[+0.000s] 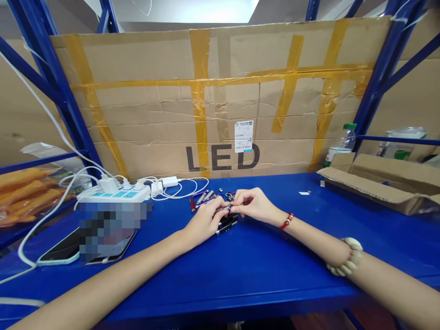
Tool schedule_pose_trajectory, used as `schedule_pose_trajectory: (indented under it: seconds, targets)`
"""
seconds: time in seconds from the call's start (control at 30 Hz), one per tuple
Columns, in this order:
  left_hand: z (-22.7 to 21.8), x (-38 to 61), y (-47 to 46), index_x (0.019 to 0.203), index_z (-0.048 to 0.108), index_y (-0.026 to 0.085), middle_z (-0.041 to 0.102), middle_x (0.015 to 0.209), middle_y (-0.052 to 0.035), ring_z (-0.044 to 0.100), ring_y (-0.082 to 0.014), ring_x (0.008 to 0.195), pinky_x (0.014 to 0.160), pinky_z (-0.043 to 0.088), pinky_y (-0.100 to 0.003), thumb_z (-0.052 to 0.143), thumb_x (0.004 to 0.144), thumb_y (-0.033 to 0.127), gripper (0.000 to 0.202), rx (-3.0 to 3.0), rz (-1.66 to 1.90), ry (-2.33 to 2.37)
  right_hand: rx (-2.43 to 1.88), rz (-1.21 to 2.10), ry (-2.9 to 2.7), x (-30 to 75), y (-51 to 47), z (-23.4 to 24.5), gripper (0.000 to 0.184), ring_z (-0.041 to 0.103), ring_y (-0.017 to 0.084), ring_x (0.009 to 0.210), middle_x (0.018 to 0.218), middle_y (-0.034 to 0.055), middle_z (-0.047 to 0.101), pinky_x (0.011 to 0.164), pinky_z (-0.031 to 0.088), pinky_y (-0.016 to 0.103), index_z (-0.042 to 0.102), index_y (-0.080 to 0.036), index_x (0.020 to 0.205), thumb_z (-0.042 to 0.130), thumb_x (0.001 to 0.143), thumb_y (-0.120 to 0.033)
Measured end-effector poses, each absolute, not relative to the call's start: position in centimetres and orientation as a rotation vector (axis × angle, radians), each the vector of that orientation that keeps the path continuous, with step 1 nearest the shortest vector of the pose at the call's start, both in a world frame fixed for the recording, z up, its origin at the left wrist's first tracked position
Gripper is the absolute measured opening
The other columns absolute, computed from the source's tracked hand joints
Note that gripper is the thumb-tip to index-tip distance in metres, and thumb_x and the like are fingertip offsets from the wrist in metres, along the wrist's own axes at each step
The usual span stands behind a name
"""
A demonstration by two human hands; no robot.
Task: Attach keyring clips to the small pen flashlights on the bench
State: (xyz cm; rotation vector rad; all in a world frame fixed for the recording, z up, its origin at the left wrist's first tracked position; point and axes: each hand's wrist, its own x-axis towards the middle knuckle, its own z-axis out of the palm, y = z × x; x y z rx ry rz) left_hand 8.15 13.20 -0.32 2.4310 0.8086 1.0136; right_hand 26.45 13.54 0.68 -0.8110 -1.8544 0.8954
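At the middle of the blue shelf, my left hand (205, 218) is closed, thumb and fingers pinching a small piece with a metallic glint. My right hand (253, 202) meets it from the other side, its fingertips pinched at the same spot. Fingers cover most of that piece, so its kind is not clear. Under and beside my hands lie several slim black tubes (227, 225), pen-like in shape. Behind my left hand is a loose group of small silver cylinders (205, 197), with a dark red tube (192, 205) at its left end.
A white power strip (115, 195) with plugs and cables stands left, with two phone-like devices in front, one partly pixelated. An open cardboard box (371, 183) and a green-capped bottle (343, 140) are at right. A taped cardboard panel (154, 128) closes off the back.
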Motion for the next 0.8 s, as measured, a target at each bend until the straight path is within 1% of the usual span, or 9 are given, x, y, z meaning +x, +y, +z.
schedule_pose_trajectory:
  seconds: [0.1, 0.33, 0.5, 0.6, 0.7, 0.8]
  targets:
    - [-0.3, 8.1, 13.2, 0.08, 0.05, 0.017, 0.061, 0.082, -0.0033, 0.056, -0.0149, 0.074, 0.07, 0.043, -0.027, 0.04, 0.087, 0.022, 0.013, 2.454, 1.032, 0.815, -0.828, 0.913, -1.845, 26.3, 13.5, 0.7, 0.035, 0.049, 0.007, 0.044, 0.061, 0.0003, 0.053, 0.041, 0.041, 0.02, 0.055, -0.012, 0.055, 0.073, 0.06, -0.042]
    - [-0.4, 8.2, 13.3, 0.076, 0.051, 0.017, 0.059, 0.076, -0.0032, 0.054, -0.0155, 0.073, 0.069, 0.042, -0.027, 0.041, 0.085, 0.019, 0.014, 2.49, 1.084, 0.85, -0.866, 0.927, -1.794, 26.0, 13.3, 0.7, 0.037, 0.047, 0.007, 0.043, 0.055, -0.0006, 0.053, 0.041, 0.037, 0.02, 0.051, -0.013, 0.055, 0.072, 0.059, -0.043]
    - [-0.5, 8.2, 13.4, 0.077, 0.051, 0.017, 0.059, 0.079, -0.0037, 0.055, -0.016, 0.075, 0.07, 0.043, -0.027, 0.043, 0.084, 0.019, 0.011, 2.492, 1.145, 0.896, -0.889, 0.918, -1.761, 25.7, 13.0, 0.9, 0.039, 0.045, 0.006, 0.042, 0.053, -0.0008, 0.053, 0.04, 0.033, 0.02, 0.051, -0.013, 0.053, 0.073, 0.057, -0.045]
    - [-0.5, 8.2, 13.4, 0.077, 0.052, 0.017, 0.06, 0.079, -0.003, 0.056, -0.0161, 0.076, 0.07, 0.043, -0.028, 0.044, 0.084, 0.02, 0.011, 2.502, 1.155, 0.924, -0.917, 0.932, -1.745, 25.5, 12.9, 1.2, 0.04, 0.045, 0.006, 0.041, 0.053, -0.0004, 0.054, 0.039, 0.033, 0.021, 0.051, -0.014, 0.053, 0.073, 0.056, -0.047]
    - [-0.5, 8.2, 13.4, 0.077, 0.052, 0.018, 0.06, 0.075, -0.0013, 0.056, -0.0155, 0.073, 0.076, 0.043, -0.031, 0.044, 0.084, 0.019, 0.011, 2.524, 1.182, 0.915, -0.939, 0.94, -1.73, 25.4, 12.8, 1.2, 0.042, 0.045, 0.006, 0.04, 0.051, -0.0004, 0.053, 0.04, 0.034, 0.021, 0.051, -0.013, 0.052, 0.073, 0.054, -0.049]
    - [-0.5, 8.2, 13.5, 0.076, 0.051, 0.018, 0.06, 0.073, -0.0001, 0.057, -0.0154, 0.074, 0.084, 0.042, -0.034, 0.045, 0.083, 0.018, 0.01, 2.518, 1.209, 0.916, -0.964, 0.917, -1.721, 25.3, 12.9, 1.2, 0.044, 0.044, 0.006, 0.039, 0.046, -0.0019, 0.05, 0.039, 0.032, 0.02, 0.049, -0.013, 0.051, 0.072, 0.056, -0.051]
